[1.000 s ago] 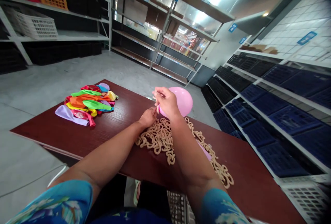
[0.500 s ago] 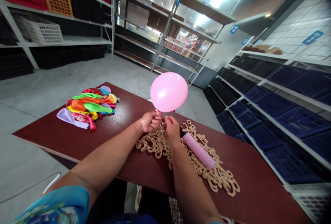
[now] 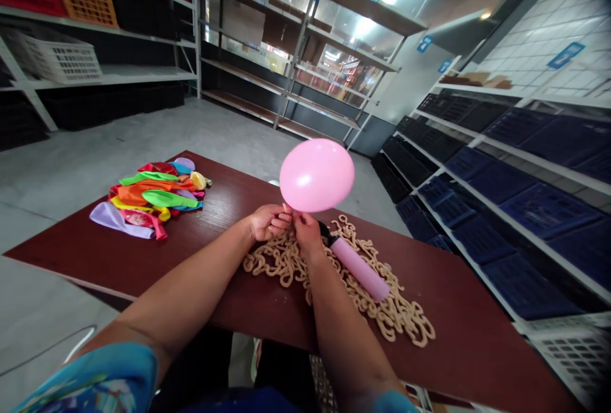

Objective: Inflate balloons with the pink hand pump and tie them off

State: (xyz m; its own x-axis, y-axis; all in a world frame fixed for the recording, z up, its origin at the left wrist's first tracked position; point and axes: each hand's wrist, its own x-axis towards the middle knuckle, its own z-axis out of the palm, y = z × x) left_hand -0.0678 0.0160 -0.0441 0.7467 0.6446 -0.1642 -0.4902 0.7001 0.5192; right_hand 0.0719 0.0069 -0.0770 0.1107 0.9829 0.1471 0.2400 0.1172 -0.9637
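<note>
An inflated pink balloon (image 3: 317,174) stands upright above my two hands. My left hand (image 3: 265,222) is closed, pinching the balloon's neck from the left. My right hand (image 3: 306,232) is closed too, its fingers on the same neck from the right. Both hands hover over a heap of tan plastic chain links (image 3: 334,270) on the dark red table (image 3: 157,257). A pink hand pump (image 3: 358,266) with a black tip lies on the links just right of my right hand.
A pile of flat balloons in many colours (image 3: 150,196) lies at the table's far left. Metal shelves with crates (image 3: 71,56) line the left wall. Dark blue crates (image 3: 501,209) fill the racks on the right. Grey floor surrounds the table.
One second ago my right hand held the balloon low by the table. The balloon then rose upright above both hands, and my right hand has closed in on the neck beside my left.
</note>
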